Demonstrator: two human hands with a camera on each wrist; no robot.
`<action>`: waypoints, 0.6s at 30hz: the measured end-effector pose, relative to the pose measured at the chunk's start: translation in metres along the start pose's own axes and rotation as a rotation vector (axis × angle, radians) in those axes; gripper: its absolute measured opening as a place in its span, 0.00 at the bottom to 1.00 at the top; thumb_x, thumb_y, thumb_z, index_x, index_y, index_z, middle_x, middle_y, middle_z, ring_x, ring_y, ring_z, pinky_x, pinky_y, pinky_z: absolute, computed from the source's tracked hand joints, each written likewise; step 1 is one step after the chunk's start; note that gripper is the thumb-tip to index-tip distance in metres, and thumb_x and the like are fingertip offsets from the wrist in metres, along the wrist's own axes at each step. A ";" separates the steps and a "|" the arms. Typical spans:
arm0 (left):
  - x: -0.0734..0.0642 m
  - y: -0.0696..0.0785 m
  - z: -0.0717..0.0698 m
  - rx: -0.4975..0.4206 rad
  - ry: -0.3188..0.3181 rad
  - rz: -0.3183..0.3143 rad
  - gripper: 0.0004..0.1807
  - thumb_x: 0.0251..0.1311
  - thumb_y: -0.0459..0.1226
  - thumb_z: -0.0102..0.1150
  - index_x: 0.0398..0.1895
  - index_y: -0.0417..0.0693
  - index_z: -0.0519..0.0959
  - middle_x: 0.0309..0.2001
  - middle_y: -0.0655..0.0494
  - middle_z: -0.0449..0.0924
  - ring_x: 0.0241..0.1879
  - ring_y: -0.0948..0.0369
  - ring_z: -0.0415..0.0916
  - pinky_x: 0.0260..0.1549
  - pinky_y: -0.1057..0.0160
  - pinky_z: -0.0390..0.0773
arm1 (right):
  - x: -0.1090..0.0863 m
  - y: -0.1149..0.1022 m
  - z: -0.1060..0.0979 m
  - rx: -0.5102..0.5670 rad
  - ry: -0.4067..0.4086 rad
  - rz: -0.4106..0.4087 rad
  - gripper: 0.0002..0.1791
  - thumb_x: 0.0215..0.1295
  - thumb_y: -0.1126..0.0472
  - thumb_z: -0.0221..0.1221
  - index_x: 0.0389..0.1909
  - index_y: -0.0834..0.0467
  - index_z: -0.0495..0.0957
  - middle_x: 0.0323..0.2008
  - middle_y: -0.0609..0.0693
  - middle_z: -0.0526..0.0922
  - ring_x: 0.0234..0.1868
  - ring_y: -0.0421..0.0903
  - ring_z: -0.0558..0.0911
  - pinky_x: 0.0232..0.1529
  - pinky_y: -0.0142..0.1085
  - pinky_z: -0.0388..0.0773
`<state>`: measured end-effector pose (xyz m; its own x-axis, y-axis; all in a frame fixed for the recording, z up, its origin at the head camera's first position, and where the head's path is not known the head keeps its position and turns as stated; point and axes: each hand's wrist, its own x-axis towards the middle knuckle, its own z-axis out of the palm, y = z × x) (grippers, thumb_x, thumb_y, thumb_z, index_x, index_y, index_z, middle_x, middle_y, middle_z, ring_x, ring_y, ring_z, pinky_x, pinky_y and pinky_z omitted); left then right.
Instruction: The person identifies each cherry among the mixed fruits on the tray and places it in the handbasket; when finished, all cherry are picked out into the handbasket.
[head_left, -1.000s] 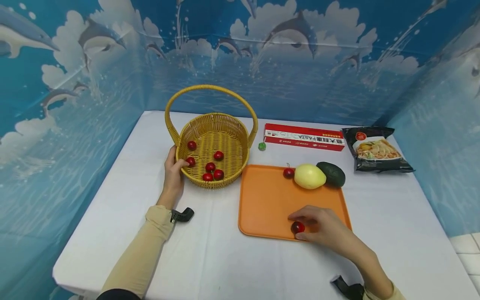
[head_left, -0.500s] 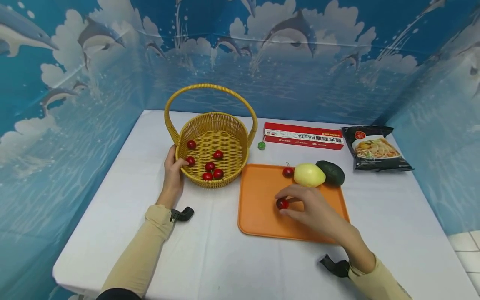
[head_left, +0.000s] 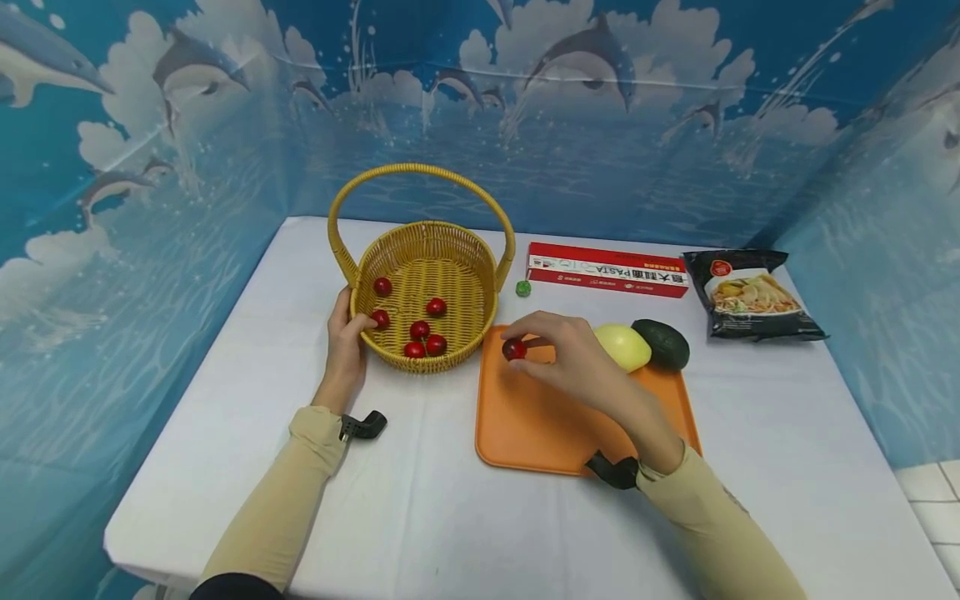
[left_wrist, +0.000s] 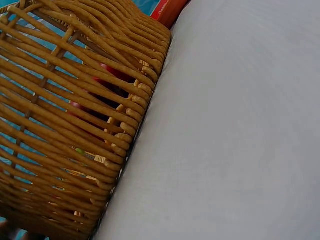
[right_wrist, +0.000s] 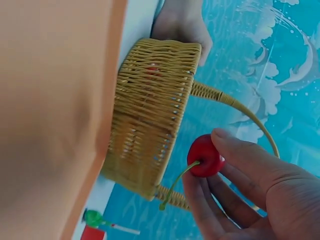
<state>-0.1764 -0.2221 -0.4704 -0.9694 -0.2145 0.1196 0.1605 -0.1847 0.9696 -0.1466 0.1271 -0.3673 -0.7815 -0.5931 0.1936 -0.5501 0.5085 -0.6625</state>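
A yellow wicker basket with a tall hoop handle holds several red cherries. My left hand grips its left side, thumb over the rim. In the left wrist view the woven wall fills the left, with red showing through its gaps. Between thumb and fingertips my right hand pinches a dark red cherry above the orange tray's upper left part, just right of the basket. The right wrist view shows this cherry's green stem hanging down.
On the tray's upper right lie a yellow lemon-like fruit, partly hidden by my hand, and a dark green avocado. Behind are a red pasta box, a small green ball-like item and a black noodle packet.
My right hand has carried the cherry from the tray's front edge up and left toward the basket. It now covers another cherry beside the yellow fruit. My left hand keeps its place.
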 end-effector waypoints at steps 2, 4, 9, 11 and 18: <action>0.000 0.000 0.000 0.003 0.000 0.001 0.44 0.53 0.26 0.48 0.80 0.48 0.64 0.78 0.50 0.64 0.77 0.52 0.60 0.78 0.53 0.56 | 0.009 -0.001 0.004 0.015 0.006 -0.013 0.20 0.63 0.62 0.74 0.55 0.52 0.86 0.51 0.44 0.88 0.53 0.44 0.86 0.58 0.46 0.84; 0.000 0.000 -0.001 0.000 -0.003 -0.002 0.43 0.54 0.26 0.48 0.80 0.49 0.64 0.78 0.50 0.64 0.77 0.52 0.59 0.78 0.53 0.56 | 0.018 -0.003 0.009 0.024 0.012 -0.024 0.19 0.63 0.62 0.73 0.56 0.53 0.86 0.51 0.45 0.88 0.54 0.44 0.86 0.58 0.46 0.84; 0.000 0.000 -0.001 0.009 -0.004 -0.009 0.43 0.54 0.27 0.48 0.80 0.50 0.64 0.78 0.51 0.63 0.78 0.53 0.59 0.78 0.53 0.56 | 0.038 -0.008 0.020 0.019 0.020 -0.039 0.20 0.63 0.63 0.73 0.56 0.56 0.86 0.52 0.49 0.88 0.54 0.47 0.87 0.57 0.46 0.84; 0.000 0.000 -0.002 0.015 -0.003 -0.010 0.43 0.55 0.27 0.48 0.80 0.50 0.64 0.78 0.51 0.63 0.78 0.53 0.60 0.79 0.53 0.56 | 0.044 -0.011 0.023 0.020 0.025 -0.046 0.19 0.63 0.64 0.73 0.56 0.57 0.86 0.53 0.50 0.88 0.54 0.48 0.87 0.56 0.45 0.84; 0.002 -0.002 -0.003 0.017 -0.006 -0.012 0.43 0.55 0.27 0.48 0.80 0.49 0.65 0.77 0.50 0.64 0.76 0.53 0.61 0.78 0.53 0.57 | 0.056 -0.011 0.036 0.054 0.043 -0.052 0.23 0.64 0.64 0.72 0.60 0.58 0.84 0.57 0.54 0.87 0.53 0.54 0.88 0.55 0.50 0.85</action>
<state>-0.1784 -0.2248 -0.4728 -0.9723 -0.2066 0.1091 0.1456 -0.1708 0.9745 -0.1740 0.0663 -0.3753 -0.7646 -0.5900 0.2593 -0.5747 0.4421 -0.6887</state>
